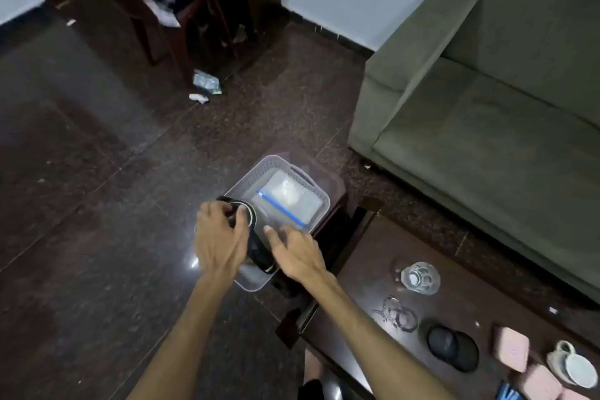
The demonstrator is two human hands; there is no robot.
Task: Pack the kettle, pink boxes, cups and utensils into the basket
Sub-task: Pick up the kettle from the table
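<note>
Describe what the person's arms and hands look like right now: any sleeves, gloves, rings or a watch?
Both arms are bare up to the frame's bottom edge, with no sleeves in view. The left hand and right hand wear no gloves. No rings, watch or wristband show on the fingers or wrists.

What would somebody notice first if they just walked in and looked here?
Probably the two hands in the middle: the left hand grips a black kettle going into the grey basket, with the right hand beside it. After that, the big green sofa at the right.
</note>
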